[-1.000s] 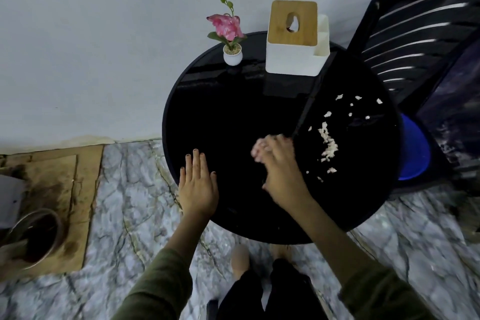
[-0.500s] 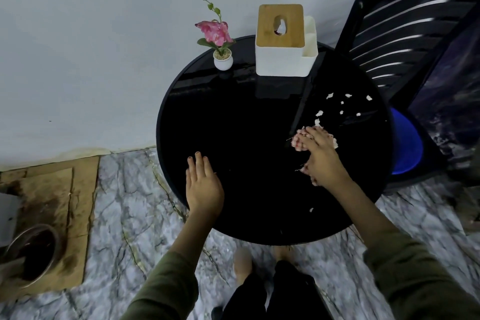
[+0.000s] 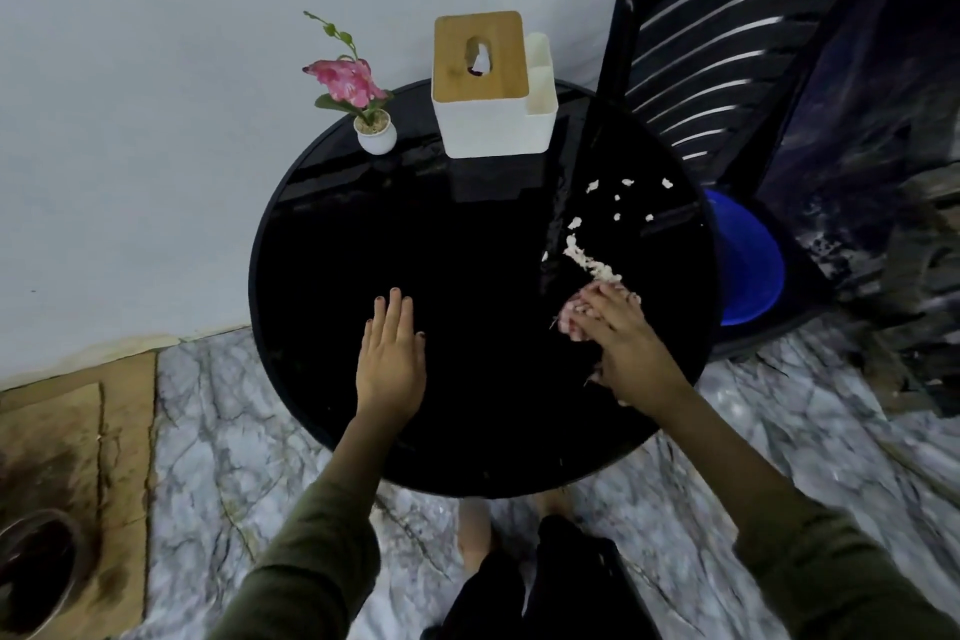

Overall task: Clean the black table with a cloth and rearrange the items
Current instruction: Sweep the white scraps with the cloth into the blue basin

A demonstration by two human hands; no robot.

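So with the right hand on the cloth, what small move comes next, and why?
Probably push the pinkish cloth under the right hand forward through the line of white crumbs; they lie just beyond it on the round black table, with more scattered farther back.

Right hand, pressing the pink cloth, now sits nearer the right edge of the black table than a second ago, when it was mid-table. White crumbs now form a line just beyond the cloth; earlier they lay beside it.
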